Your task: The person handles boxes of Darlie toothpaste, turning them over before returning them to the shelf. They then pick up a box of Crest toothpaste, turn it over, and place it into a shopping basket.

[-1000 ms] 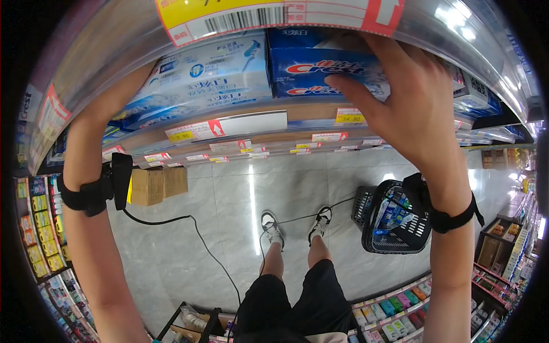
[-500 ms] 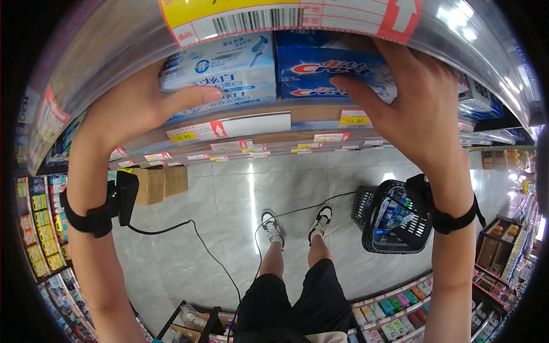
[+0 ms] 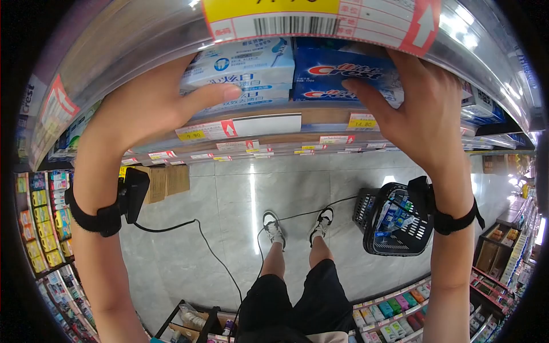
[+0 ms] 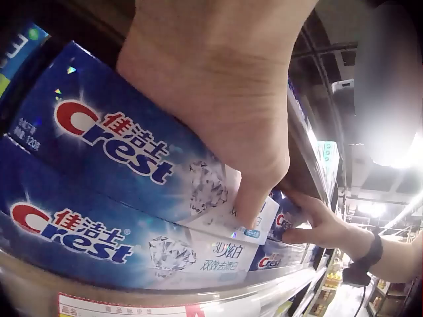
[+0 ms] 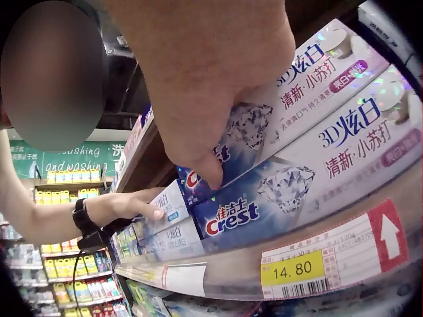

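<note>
Two stacked Crest toothpaste boxes (image 4: 99, 142), blue and white with a diamond print, lie on the shelf by my left hand (image 3: 157, 106). Its straight thumb lies over the front of the upper box; the other fingers are hidden behind the shelf's clear front rail. To the right, my right hand (image 3: 426, 108) reaches over another Crest stack (image 5: 291, 185) labelled as baking soda type. The thumb rests at the front of that stack's upper box, spread away from the index finger, whose tip passes out of sight. In the head view the two stacks stand side by side.
A clear rail with a large price tag (image 3: 320, 20) crosses above the boxes. Lower shelf edges carry more tags, one reading 14.80 (image 5: 291, 267). On the floor stand a black basket (image 3: 372, 240) with blue packs and a cardboard box (image 3: 177, 180). A cable (image 3: 214, 257) trails near the feet.
My left hand was deeper behind the rail with its thumb out of sight; it has come right, thumb now across the box front. The right hand keeps its pose. The view has shifted slightly.
</note>
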